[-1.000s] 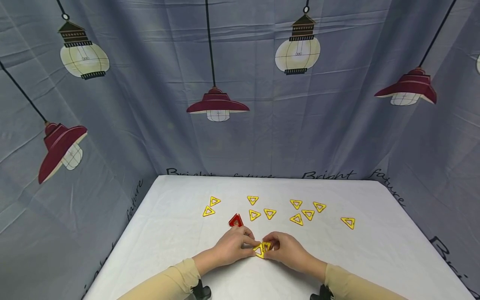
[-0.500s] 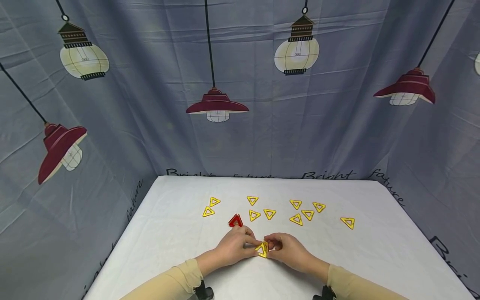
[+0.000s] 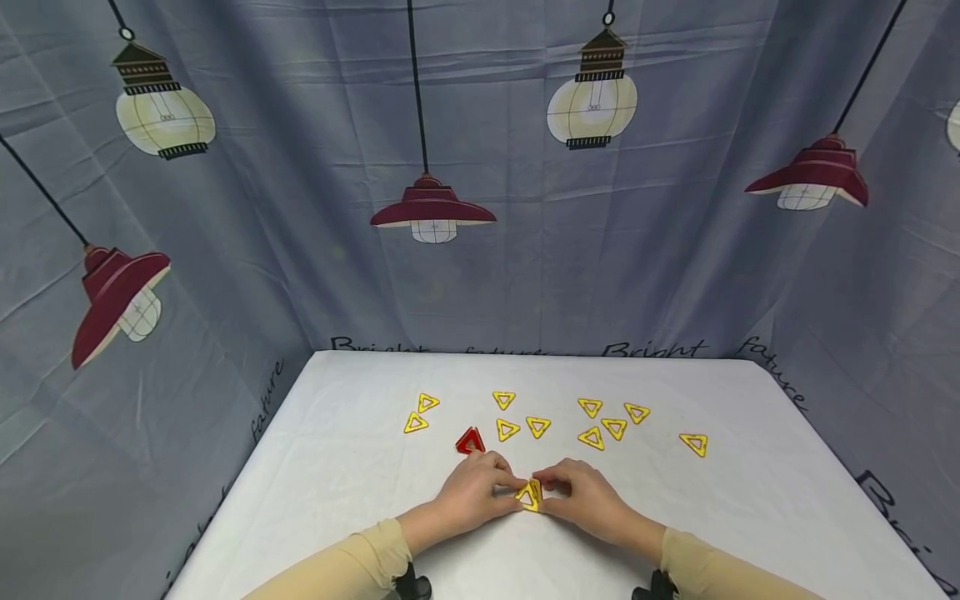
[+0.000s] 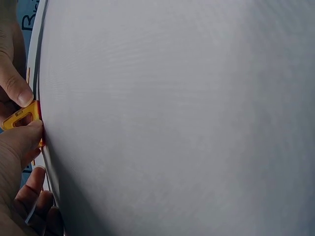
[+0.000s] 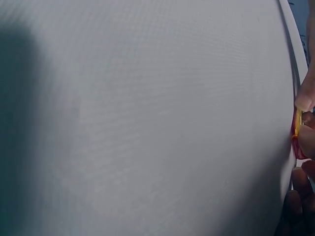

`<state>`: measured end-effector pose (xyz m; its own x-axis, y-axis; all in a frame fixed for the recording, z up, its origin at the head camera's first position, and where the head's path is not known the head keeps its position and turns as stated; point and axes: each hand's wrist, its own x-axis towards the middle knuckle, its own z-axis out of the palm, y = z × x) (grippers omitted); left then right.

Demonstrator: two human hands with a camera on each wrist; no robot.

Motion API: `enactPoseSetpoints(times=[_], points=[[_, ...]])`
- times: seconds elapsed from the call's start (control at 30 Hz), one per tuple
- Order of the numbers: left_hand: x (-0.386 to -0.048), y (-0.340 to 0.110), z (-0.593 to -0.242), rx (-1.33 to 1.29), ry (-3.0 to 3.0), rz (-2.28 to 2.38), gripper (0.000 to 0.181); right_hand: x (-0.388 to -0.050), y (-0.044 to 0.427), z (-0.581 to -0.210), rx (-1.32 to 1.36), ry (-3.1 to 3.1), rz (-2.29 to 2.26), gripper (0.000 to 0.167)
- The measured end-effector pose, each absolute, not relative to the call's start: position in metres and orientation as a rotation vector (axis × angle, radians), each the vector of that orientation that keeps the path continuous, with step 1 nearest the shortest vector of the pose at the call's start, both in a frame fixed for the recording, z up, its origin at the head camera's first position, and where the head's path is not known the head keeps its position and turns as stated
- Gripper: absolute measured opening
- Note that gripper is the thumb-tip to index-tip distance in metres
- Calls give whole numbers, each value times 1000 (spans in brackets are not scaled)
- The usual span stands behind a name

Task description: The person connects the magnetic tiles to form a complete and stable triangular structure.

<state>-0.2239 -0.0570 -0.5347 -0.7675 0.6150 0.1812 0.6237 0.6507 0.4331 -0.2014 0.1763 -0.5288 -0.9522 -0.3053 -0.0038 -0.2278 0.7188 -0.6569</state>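
Note:
In the head view a small yellow triangle assembly (image 3: 529, 497) stands on the white table between the two hands. My left hand (image 3: 474, 493) pinches its left side with thumb and finger, and my right hand (image 3: 587, 498) pinches its right side. In the left wrist view the yellow triangle (image 4: 34, 107) has red along its edge, and thumb and fingertips hold it. At the right edge of the right wrist view, fingers grip yellow and red parts (image 5: 298, 129). A red triangle piece (image 3: 470, 441) lies just beyond my left hand.
Yellow triangles lie farther back: two at left (image 3: 416, 422), several in the middle (image 3: 537, 427), several to the right (image 3: 614, 428) and one alone at far right (image 3: 693, 444). A patterned grey-blue curtain (image 3: 525, 283) surrounds the white table (image 3: 360, 475).
The two yellow faces in the hands have come closer together, and the held assembly has shifted slightly to the right along with my left hand.

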Motion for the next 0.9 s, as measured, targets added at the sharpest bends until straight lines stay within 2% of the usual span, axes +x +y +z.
enactPoseSetpoints(times=[0.53,0.77,0.9], points=[[-222,-58,-529,-1066,-2881,-741,31,-204,177,-533,-474,2795,-1025,36],[-222,-64,-523,-1081,-2891,-786,41,-205,178,-532,-510,2802,-1011,36],[-221,-73,-513,-1040,-2858,-887,40,-205,179,-531,-520,2805,-1004,35]])
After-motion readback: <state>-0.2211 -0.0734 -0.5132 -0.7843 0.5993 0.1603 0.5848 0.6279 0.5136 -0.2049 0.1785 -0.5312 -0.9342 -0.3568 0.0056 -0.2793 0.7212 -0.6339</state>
